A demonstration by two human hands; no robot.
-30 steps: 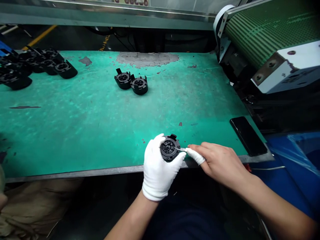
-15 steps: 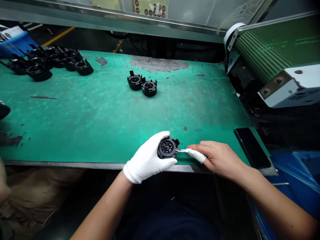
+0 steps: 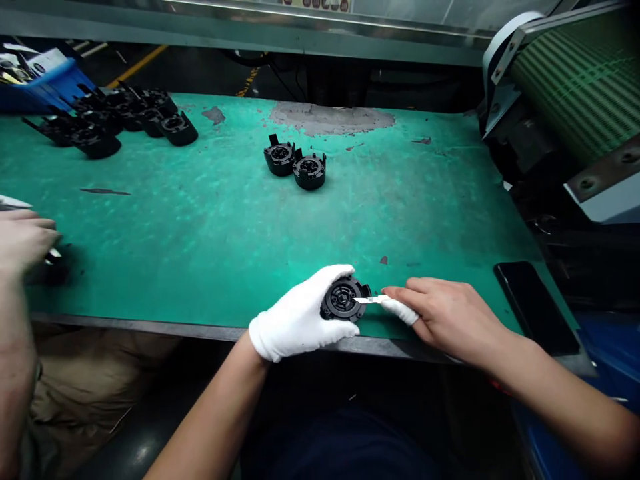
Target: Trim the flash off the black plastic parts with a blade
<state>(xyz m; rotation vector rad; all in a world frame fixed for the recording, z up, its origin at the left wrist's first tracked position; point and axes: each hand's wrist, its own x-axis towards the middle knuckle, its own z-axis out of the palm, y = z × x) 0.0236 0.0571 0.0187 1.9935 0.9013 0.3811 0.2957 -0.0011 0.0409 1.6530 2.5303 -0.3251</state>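
My left hand [image 3: 305, 313], in a white glove, is wrapped round the side of a round black plastic part [image 3: 343, 298] near the table's front edge. The part's ringed face with a hub in the middle is turned up toward me. In my right hand [image 3: 440, 310], bare but for a white wrap on the thumb, is a small craft knife [image 3: 369, 300], pinched between thumb and forefinger. Its blade points left and lies over the part's face; whether it touches cannot be made out.
Two black housings [image 3: 309, 171] stand together mid-table. Several more [image 3: 180, 128] cluster at the back left beside a blue bin [image 3: 55, 83]. A phone [image 3: 536, 307] lies at right, below a green conveyor [image 3: 580, 80]. Another person's hand [image 3: 25, 237] works at the left edge.
The knife blade has moved from the part's right rim in over its face. A co-worker's hand has come into view at left. The whole view has shifted slightly.
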